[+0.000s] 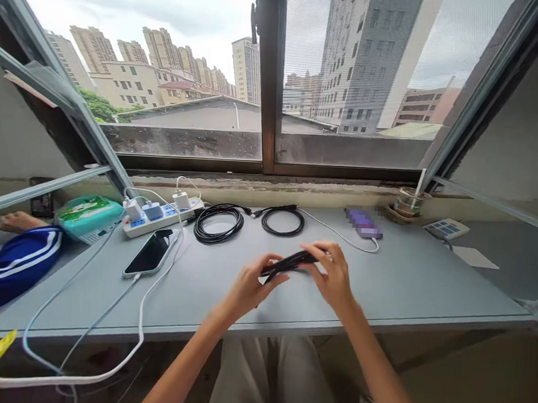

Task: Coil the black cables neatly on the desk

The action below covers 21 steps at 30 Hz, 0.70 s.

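My left hand (251,286) and my right hand (331,275) both grip a bunched black cable (290,262), held just above the grey desk (403,284) at its middle. The left fingers pinch the near end. The right fingers close over the far end. Two more coiled black cables lie behind: a bigger coil (219,223) and a smaller coil (283,220).
A white power strip (161,214) with chargers sits at left, and a phone (149,253) lies plugged in beside it. A teal pack (89,214), a purple device (363,223), a drink cup (410,201) and a calculator (446,228) line the back. Another person's blue sleeve (16,265) rests far left.
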### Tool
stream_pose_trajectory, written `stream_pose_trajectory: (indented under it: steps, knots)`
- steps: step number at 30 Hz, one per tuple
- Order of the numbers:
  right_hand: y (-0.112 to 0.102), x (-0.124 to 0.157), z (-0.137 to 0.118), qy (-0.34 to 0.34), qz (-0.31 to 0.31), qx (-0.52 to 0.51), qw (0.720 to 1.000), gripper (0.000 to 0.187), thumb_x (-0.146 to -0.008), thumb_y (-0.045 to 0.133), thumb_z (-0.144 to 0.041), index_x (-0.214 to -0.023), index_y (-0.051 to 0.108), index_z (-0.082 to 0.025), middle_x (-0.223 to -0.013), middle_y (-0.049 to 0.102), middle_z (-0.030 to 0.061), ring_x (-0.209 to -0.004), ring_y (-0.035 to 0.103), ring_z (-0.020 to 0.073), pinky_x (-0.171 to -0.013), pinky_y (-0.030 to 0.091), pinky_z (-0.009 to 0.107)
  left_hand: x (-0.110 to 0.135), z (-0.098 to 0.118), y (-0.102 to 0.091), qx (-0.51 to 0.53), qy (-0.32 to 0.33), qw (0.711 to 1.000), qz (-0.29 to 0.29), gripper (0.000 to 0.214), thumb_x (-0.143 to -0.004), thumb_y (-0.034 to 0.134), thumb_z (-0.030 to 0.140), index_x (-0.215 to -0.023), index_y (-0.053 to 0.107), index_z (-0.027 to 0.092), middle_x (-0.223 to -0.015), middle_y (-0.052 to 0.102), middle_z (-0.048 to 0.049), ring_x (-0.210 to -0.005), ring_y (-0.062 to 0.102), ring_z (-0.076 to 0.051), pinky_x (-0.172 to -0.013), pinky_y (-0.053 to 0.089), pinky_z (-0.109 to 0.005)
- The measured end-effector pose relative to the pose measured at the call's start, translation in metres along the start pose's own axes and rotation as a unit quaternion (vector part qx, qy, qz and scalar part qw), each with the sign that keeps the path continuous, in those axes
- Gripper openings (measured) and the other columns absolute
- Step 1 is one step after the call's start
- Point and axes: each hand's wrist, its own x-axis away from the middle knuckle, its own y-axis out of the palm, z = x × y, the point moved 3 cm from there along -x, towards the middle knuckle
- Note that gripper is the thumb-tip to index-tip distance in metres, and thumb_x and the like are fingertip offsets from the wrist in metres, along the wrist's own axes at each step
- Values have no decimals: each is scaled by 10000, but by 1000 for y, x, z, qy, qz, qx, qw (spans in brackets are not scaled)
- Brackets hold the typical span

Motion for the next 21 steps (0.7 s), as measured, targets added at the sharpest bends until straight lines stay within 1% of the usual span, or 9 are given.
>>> stream_pose_trajectory:
  steps: [3,6,10,12,14,16,18,19,21]
  knots:
    - [-1,-9,17,72,16,-33,997,256,-887,549,-336,-1124,640,-297,-927,579,46,-750,593,154,-669,512,290,-9,-22,-1,-13,-31,997,65,278,-835,496,449,-797,615,201,-807,663,-38,-765,578,-181,-733,431,-279]
    - [4,-22,30,107,-7,-31,994,268,-893,529,-394,-1099,648,-271,-911,592,45,-698,589,142,-646,504,271,-23,-34,-1,38,-67,994,83,384,-847,449,502,-665,574,188,-693,645,-46,-667,575,-175,-659,434,-276]
    - [18,-41,47,156,-121,-50,979,396,-915,462,-447,-1223,590,-232,-968,649,60,-682,618,154,-668,497,287,-40,-30,-5,97,-91,986,102,458,-870,365,579,-651,471,191,-545,619,-37,-548,604,-164,-575,432,-256]
    - [26,-47,54,186,-182,-64,963,453,-912,460,-450,-1318,512,-256,-1024,670,53,-577,598,135,-659,495,296,-46,-27,-8,158,-117,972,129,468,-850,384,620,-675,444,190,-502,588,-14,-506,616,-166,-545,429,-251]
    - [33,-51,62,207,-204,-67,955,475,-907,462,-435,-1358,468,-284,-1068,678,51,-589,611,145,-692,492,311,-53,-27,-10,227,-144,952,147,481,-813,435,654,-698,442,186,-468,544,19,-452,609,-164,-502,426,-244]
    - [41,-54,73,224,-196,-57,953,462,-898,466,-422,-1342,490,-295,-1057,690,52,-735,648,194,-735,478,328,-65,-31,-13,266,-165,940,139,486,-795,467,662,-738,468,179,-458,517,42,-423,599,-157,-463,422,-234]
    - [51,-54,87,245,-186,-52,950,446,-876,493,-416,-1302,535,-291,-999,704,53,-880,641,236,-754,464,333,-82,-41,-17,276,-188,936,110,473,-785,512,639,-774,504,167,-472,521,44,-419,599,-156,-449,440,-238]
    - [57,-53,96,257,-188,-57,946,438,-868,502,-414,-1281,555,-279,-942,711,51,-893,637,238,-749,462,328,-91,-47,-21,278,-200,935,92,459,-767,560,615,-778,519,158,-482,531,37,-419,601,-164,-450,458,-253]
    - [73,-49,112,286,-202,-83,933,415,-867,496,-404,-1233,596,-235,-798,708,40,-795,638,205,-700,470,301,-108,-61,-28,282,-224,931,52,410,-693,702,511,-745,549,133,-503,564,3,-437,612,-188,-489,512,-307]
